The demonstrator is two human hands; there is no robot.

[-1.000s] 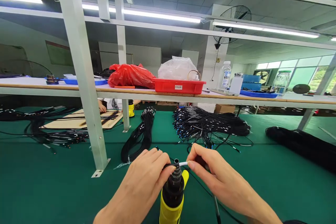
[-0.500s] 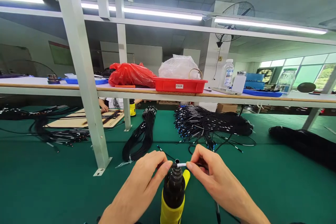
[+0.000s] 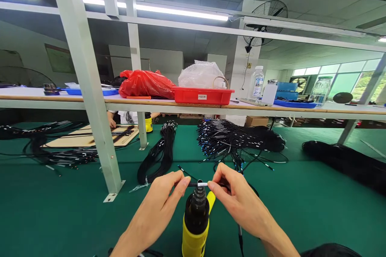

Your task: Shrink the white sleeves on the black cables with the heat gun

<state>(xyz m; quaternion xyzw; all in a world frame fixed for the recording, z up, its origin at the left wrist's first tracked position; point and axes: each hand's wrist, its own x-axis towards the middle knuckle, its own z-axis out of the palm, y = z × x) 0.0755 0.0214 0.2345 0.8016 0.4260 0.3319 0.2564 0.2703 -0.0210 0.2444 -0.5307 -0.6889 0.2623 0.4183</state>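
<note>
My left hand (image 3: 161,198) pinches a thin black cable (image 3: 193,184) between thumb and forefinger. From the other side, my right hand (image 3: 239,200) grips the same cable beside a short white sleeve (image 3: 203,184). The cable is stretched level between the two hands, with the sleeve right at the nozzle mouth of a heat gun (image 3: 196,219). That gun, yellow and black, stands upright with its nozzle pointing up. Whether cable and nozzle touch, I cannot tell. The cable's far ends are hidden behind my fingers.
Bundles of black cables lie ahead, one bundle (image 3: 158,150) nearer and a large pile (image 3: 238,136) beyond. A white post (image 3: 90,88) rises at left. Across the back runs a shelf bearing a red tray (image 3: 202,96). A co-worker's hand (image 3: 112,121) shows beneath it.
The white sleeve has shifted left, over the nozzle mouth. My left fingertips are farther from it, so more black cable shows between. The whole view has turned slightly right.
</note>
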